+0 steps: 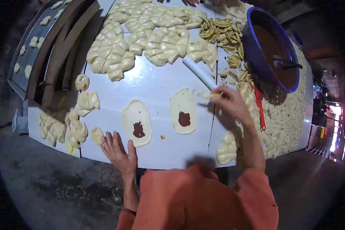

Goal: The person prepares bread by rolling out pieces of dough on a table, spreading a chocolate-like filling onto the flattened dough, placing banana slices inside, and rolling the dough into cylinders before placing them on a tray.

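Note:
Two flattened oval dough pieces lie on the white table before me, a left one (133, 112) and a right one (181, 100). Each carries a dark brown dab of chocolate-like spread (184, 119) on its near half. My right hand (230, 101) is closed, pinching a pale yellow banana slice (208, 95) just right of the right oval. Beyond that hand, a white rolling pin (198, 72) lies slantwise. My left hand (119, 152) rests on the table near its front edge, fingers spread and holding nothing. Its fingertips are beside a small dough lump (97, 135).
Several dough pieces (161, 44) cover the far table. A banana slice pile (220, 31) sits beside a blue tub (251, 42) of brown spread. A red-handled tool (259, 108) lies on the right, among many dough pieces (283, 130). Trays (36, 28) stand at the far left.

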`<state>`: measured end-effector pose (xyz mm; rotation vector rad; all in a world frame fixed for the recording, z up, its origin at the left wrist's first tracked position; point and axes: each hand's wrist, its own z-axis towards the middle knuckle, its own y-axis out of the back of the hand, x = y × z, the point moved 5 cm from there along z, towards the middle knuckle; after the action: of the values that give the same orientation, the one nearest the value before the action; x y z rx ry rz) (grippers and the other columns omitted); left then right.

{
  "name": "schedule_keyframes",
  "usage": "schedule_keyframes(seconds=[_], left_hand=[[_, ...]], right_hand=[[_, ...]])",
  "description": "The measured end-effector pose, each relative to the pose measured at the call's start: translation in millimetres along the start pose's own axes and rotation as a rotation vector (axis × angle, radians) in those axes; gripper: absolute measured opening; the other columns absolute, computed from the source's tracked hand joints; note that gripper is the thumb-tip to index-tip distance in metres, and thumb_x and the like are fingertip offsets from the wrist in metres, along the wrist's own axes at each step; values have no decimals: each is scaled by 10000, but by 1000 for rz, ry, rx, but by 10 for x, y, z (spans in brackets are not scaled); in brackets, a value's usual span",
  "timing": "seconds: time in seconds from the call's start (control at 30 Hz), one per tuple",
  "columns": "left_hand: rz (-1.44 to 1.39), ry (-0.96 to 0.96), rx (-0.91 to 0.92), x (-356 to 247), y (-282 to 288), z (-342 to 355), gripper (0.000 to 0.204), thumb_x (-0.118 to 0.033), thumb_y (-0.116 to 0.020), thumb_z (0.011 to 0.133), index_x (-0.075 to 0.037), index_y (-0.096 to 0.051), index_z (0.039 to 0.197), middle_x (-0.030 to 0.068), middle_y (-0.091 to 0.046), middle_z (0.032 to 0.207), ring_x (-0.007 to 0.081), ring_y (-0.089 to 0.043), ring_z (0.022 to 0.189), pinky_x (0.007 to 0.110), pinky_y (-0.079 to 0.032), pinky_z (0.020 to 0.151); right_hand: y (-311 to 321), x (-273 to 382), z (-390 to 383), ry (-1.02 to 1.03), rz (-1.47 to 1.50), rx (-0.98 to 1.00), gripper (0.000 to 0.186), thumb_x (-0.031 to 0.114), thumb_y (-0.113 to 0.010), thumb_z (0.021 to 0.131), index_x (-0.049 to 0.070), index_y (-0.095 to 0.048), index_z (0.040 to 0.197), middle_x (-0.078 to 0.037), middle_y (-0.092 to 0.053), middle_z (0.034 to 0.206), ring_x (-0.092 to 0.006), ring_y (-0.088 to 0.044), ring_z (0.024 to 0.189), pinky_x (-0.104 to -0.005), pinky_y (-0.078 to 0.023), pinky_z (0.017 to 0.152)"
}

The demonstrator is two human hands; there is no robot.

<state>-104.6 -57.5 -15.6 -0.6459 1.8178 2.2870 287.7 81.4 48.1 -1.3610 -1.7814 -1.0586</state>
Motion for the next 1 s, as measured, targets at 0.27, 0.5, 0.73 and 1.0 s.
schedule_keyframes(seconds=[0.27, 0.5, 0.73, 1.0], left_hand=[[-20, -74, -79, -82, 63, -29, 506, -233, -746, 930, -64, -617, 1389, 201, -467, 1570, 450, -291, 1525, 731, -73, 1195], [-164, -487, 107, -1030, -84, -5, 392, -255, -781, 893, -187, -710, 1272, 111, -562, 1478, 411, -426, 1444, 728, -150, 1193], [-222, -626, 280, -1559, -386, 117, 175, -249, -769, 890, -175, -751, 1048, 113, -574, 1427, 373, -405, 1461, 736, -201, 1184], [-286, -723, 311, -1570, -474, 182, 131, -181, -759, 886, -97, -739, 984, 112, -594, 1403, 382, -443, 1427, 687, -277, 1180]], right_hand=[[-775, -373, -447, 538, -671, -30, 248, 224, -721, 941, 74, -750, 1137, -101, -685, 1044, -252, -717, 901, -359, -578, 772], [-702, -493, -444, 585, -672, -30, 202, 224, -710, 950, 165, -756, 1138, -67, -671, 1065, -266, -710, 892, -387, -584, 740], [-606, -410, -514, 629, -713, -2, 234, 219, -704, 943, 153, -736, 1166, -73, -659, 1070, -268, -707, 886, -386, -582, 732], [-673, -544, -594, 804, -837, 46, 157, 197, -675, 955, 96, -669, 1075, -62, -649, 1046, -270, -700, 864, -382, -571, 702]])
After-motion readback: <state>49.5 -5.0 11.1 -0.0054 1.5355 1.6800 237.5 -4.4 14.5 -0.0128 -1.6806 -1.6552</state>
